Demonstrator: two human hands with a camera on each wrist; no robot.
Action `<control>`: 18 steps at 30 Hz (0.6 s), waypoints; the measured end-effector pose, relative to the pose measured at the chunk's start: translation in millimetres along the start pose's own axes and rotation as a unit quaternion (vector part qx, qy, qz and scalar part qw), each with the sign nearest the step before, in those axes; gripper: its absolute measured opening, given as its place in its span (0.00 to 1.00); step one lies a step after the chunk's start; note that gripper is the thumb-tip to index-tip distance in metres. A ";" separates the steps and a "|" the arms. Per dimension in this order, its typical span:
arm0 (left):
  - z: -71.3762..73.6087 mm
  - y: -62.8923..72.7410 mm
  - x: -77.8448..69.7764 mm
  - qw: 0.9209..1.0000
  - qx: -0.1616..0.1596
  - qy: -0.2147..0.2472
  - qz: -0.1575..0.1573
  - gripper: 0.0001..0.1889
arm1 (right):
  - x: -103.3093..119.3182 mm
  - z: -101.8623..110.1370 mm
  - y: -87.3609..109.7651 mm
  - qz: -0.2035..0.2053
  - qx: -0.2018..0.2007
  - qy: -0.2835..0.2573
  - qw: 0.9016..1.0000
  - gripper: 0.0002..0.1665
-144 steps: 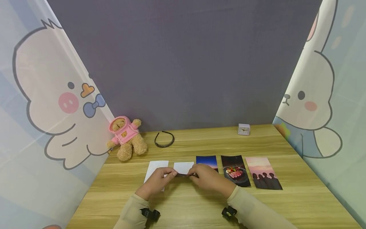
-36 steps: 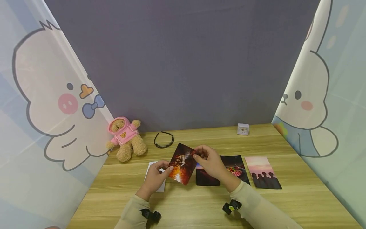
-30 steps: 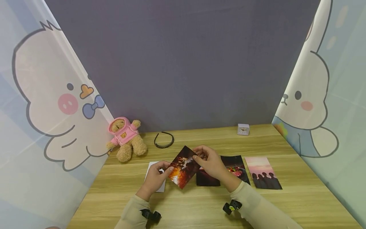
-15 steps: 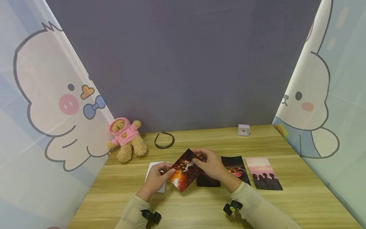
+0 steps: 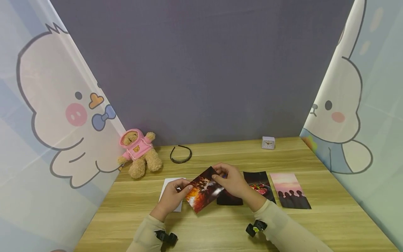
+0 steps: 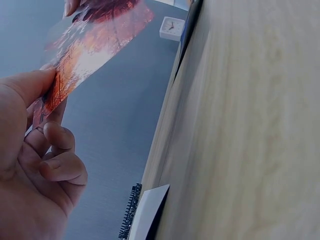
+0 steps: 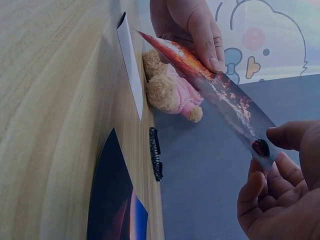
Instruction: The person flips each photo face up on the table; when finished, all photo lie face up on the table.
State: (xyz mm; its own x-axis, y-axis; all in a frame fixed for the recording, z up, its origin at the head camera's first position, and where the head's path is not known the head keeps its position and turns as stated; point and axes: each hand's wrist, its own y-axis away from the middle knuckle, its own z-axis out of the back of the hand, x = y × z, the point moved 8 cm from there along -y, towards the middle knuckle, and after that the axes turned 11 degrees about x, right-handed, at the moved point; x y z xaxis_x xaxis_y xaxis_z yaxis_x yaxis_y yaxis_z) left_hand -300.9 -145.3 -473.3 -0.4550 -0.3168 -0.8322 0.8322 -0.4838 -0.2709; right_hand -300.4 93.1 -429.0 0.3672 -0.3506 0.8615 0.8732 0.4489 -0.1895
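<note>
Between both hands, raised over the table, is a glossy photo print (image 5: pixel 203 190) with a fiery orange and dark picture, tilted in the head view. My left hand (image 5: pixel 172 196) pinches its left side between thumb and fingers. At the opposite side, my right hand (image 5: pixel 231 182) grips the edge, its thumb on the picture face. In the left wrist view the print (image 6: pixel 95 47) catches a bright glare. Under the left hand lies a white sheet (image 5: pixel 178 206), partly covered. A dark blue photo (image 5: pixel 229 198) lies beneath the right hand, mostly hidden.
To the right lie a photo of a plate of food (image 5: pixel 258 185) and a pink sunset photo (image 5: pixel 290 190). Along the back are a teddy bear (image 5: pixel 140 150) in a pink hoodie, a black headband (image 5: pixel 181 161) and a small white clock (image 5: pixel 268 142). A grey wall stands behind.
Earlier the held print showed its white back low over the table; now its picture faces up. Over the last second it has rotated clockwise and lowered slightly between the hands.
</note>
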 end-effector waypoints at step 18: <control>7.2 3.1 1.4 0.997 -0.040 0.067 0.009 0.11 | -8.8 10.5 6.8 -0.022 -0.004 -0.052 0.998 0.08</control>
State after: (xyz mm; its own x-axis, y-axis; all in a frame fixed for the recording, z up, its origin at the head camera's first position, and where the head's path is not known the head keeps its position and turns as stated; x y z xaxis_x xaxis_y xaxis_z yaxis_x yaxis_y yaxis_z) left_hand -301.3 -153.1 -471.8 -0.3985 -0.2108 -0.8926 0.8650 -0.4100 -0.2893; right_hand -301.0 107.9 -432.9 0.2928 -0.2821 0.9136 0.8906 0.4282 -0.1532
